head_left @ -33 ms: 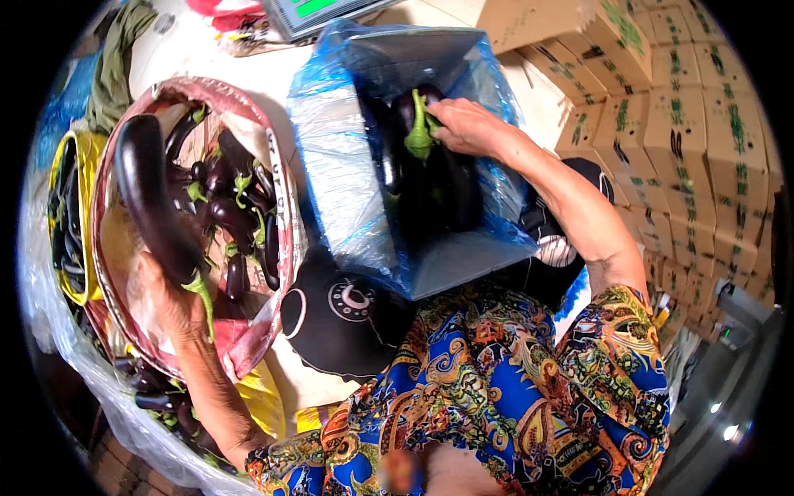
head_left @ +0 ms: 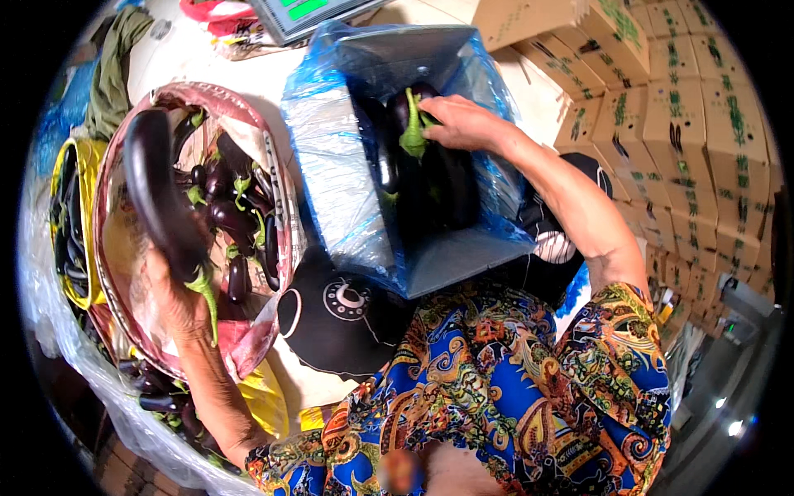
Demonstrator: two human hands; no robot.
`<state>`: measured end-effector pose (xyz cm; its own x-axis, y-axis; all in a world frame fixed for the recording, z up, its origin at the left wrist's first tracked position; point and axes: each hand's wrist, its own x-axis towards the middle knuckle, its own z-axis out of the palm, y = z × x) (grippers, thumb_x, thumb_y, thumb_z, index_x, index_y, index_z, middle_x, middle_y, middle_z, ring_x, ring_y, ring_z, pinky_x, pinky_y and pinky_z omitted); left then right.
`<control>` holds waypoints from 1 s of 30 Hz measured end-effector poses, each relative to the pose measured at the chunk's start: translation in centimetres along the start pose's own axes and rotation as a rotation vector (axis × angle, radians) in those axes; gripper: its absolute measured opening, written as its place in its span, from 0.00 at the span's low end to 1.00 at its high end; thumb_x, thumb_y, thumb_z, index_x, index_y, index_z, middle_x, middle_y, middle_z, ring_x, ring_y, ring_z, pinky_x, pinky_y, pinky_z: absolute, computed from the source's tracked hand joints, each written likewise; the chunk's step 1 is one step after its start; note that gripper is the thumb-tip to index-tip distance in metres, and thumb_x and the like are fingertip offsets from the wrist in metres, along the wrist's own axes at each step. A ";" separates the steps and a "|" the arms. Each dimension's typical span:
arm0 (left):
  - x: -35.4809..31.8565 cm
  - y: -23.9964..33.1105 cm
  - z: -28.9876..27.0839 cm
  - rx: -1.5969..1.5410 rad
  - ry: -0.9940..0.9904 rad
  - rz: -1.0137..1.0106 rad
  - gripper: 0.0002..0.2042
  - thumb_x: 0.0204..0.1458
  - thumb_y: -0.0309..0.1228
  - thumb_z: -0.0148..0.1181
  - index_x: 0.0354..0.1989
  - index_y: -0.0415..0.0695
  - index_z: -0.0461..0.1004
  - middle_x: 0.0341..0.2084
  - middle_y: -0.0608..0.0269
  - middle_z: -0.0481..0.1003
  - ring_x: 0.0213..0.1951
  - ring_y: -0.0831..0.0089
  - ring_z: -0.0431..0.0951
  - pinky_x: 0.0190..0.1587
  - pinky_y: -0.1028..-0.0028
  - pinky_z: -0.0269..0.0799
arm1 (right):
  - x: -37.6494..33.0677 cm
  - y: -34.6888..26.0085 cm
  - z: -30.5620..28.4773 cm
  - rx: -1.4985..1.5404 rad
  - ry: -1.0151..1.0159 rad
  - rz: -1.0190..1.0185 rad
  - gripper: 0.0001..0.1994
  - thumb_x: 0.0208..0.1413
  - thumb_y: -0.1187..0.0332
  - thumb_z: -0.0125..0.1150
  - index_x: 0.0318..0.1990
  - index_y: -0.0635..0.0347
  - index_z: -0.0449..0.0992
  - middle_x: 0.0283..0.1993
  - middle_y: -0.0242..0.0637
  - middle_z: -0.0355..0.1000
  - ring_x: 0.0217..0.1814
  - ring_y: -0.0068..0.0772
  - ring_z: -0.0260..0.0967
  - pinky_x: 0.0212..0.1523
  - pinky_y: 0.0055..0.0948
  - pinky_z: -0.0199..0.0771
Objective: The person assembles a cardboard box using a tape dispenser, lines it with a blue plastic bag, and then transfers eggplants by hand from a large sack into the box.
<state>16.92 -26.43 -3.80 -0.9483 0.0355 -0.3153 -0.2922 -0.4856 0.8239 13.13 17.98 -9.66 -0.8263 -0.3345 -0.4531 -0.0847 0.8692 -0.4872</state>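
You're working the blue plastic-lined box (head_left: pixel 331 165) at centre right, and the round pink-rimmed basket of small dark eggplants (head_left: pixel 277 178) is sitting to its left. Your left hand (head_left: pixel 178 302) is clamped around a long dark purple eggplant (head_left: pixel 157 190), holding it up over the basket. Your right hand (head_left: pixel 463 124) is closing on the green stem of an eggplant in the box (head_left: pixel 451 186). Nothing's shifting this instant.

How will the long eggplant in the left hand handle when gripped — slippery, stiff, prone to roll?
The long eggplant shows a glossy purple skin, so it is probably slippery under the fingers. It stands up out of the left hand without drooping, so likely stiff. Its rounded, elongated body would probably roll if laid flat; the green stem may give better purchase.
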 end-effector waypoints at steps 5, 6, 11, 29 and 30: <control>1.0 0.8 7.6 0.603 -0.237 -0.002 0.36 0.41 0.34 0.66 0.60 0.35 0.60 0.49 0.57 0.70 0.50 0.67 0.71 0.56 0.71 0.63 | 1.5 -0.1 1.1 0.055 0.013 0.099 0.25 0.54 0.53 0.55 0.51 0.65 0.69 0.46 0.53 0.71 0.53 0.53 0.66 0.53 0.42 0.64; 1.3 0.9 8.7 0.728 -0.288 0.005 0.36 0.40 0.33 0.64 0.61 0.35 0.59 0.49 0.57 0.69 0.51 0.68 0.70 0.57 0.71 0.60 | 2.0 -0.6 1.9 0.151 -0.031 0.163 0.25 0.54 0.51 0.54 0.50 0.65 0.70 0.45 0.52 0.71 0.53 0.52 0.66 0.52 0.43 0.63; 2.8 2.5 13.8 1.274 -0.731 0.120 0.27 0.37 0.22 0.60 0.52 0.41 0.69 0.45 0.57 0.70 0.50 0.64 0.70 0.56 0.71 0.60 | 4.8 -0.7 5.4 0.213 0.145 0.213 0.21 0.54 0.50 0.53 0.39 0.61 0.74 0.47 0.49 0.72 0.53 0.51 0.68 0.49 0.59 0.57; 7.9 -12.6 15.5 1.573 -1.303 0.748 0.15 0.41 0.21 0.53 0.41 0.39 0.75 0.42 0.54 0.72 0.45 0.58 0.71 0.51 0.67 0.68 | 7.2 -0.7 3.3 0.103 -0.069 -0.117 0.18 0.57 0.59 0.49 0.40 0.69 0.69 0.40 0.58 0.71 0.46 0.57 0.68 0.48 0.45 0.65; 8.3 -13.3 14.4 1.516 -1.239 0.828 0.15 0.41 0.21 0.54 0.40 0.38 0.75 0.41 0.53 0.73 0.46 0.58 0.72 0.50 0.66 0.69 | 7.4 -0.5 3.5 0.083 -0.060 -0.106 0.18 0.57 0.59 0.49 0.40 0.69 0.69 0.41 0.58 0.70 0.47 0.59 0.67 0.49 0.46 0.65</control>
<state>11.19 -7.06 -10.56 -0.2616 0.9595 0.1041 0.8862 0.1960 0.4198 9.05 13.78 -15.40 -0.7800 -0.4461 -0.4389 -0.1211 0.7957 -0.5935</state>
